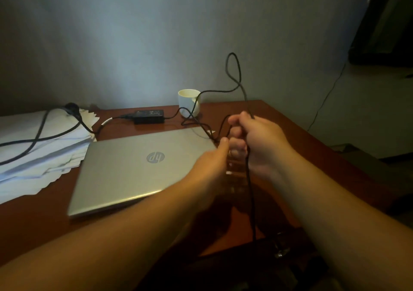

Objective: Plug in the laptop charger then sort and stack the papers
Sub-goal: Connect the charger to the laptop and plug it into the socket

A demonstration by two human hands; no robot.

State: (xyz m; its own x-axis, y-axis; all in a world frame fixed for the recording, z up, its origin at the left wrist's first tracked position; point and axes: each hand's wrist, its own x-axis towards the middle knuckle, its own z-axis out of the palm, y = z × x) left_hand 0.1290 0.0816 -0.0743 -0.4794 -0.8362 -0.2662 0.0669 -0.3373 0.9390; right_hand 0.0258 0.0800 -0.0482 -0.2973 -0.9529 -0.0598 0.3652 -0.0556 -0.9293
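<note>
A closed silver laptop point(134, 167) lies on the brown desk point(44, 219). Behind it sits the black charger brick point(149, 114). Its thin black cable point(233, 67) loops up over the desk and runs down through my right hand point(261, 143), which grips it by the laptop's right rear corner. My left hand point(212, 163) reaches to the same spot, its thumb touching the cable; its fingers are hidden. A messy pile of white papers point(33, 152) lies at the left, with the thicker power cord point(40, 134) and its plug point(71, 107) on top.
A white mug point(188, 101) stands at the back of the desk, the cable passing in front of it. A grey wall rises right behind. The desk's right edge drops to a dark floor area with another thin wire point(324, 102).
</note>
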